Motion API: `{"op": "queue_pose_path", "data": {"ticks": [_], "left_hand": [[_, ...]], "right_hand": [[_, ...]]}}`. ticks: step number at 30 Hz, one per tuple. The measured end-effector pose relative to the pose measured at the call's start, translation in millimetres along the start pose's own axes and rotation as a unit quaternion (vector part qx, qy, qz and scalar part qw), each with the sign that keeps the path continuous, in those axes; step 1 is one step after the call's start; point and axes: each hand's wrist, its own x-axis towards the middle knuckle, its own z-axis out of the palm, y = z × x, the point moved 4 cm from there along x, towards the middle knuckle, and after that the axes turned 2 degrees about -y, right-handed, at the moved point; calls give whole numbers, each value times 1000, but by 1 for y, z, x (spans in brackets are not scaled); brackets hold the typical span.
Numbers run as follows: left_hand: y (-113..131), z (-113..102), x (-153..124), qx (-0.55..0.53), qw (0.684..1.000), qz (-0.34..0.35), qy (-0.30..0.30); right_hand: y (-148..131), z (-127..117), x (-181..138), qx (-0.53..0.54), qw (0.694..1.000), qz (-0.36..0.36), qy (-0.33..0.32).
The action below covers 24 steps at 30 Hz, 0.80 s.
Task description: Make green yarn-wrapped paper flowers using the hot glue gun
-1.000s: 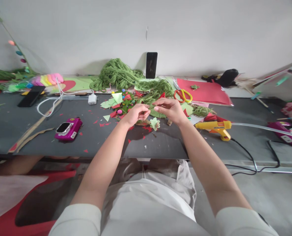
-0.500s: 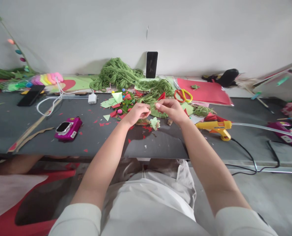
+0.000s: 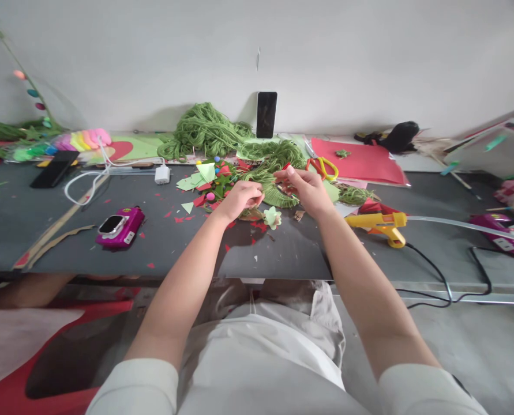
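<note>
My left hand [image 3: 242, 199] is closed, its fingers curled at the edge of a green yarn-wrapped piece [image 3: 280, 197]; whatever they hold is hidden. My right hand [image 3: 309, 190] pinches a small piece of red paper [image 3: 287, 166] between thumb and fingers, just above the wrapped piece. Below the hands lies a pale green paper flower [image 3: 273, 217]. Left of my left hand are scattered red and green paper scraps, with a pink ball [image 3: 210, 196] among them. A heap of green yarn [image 3: 209, 131] lies behind.
A yellow glue gun [image 3: 380, 223] lies right of my right arm, its black cord trailing off the table. Scissors [image 3: 327, 168] rest by red sheets [image 3: 364, 161]. A phone [image 3: 267, 115] leans on the wall. A purple device [image 3: 129, 227] and white charger [image 3: 162, 174] are left.
My right hand has shifted slightly right and its fingers have come up to the red paper, away from my left hand. My left hand has hardly moved.
</note>
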Motion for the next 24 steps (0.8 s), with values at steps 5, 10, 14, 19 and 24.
{"op": "queue_pose_path", "data": {"ticks": [5,10,14,19,24], "left_hand": [[6,-1,-4,132,988,58,58],[8,3,-8,266,958,68,80],[8,5,-9,333,937,73,76],[8,3,-9,349,930,64,98],[6,0,-8,318,938,76,119]], "right_hand": [[3,-2,0,-27,998,52,15],[12,1,1,-43,995,93,-9],[16,0,1,-32,994,104,9],[14,-4,3,19,994,103,12],[14,-5,5,61,992,111,-9]]}}
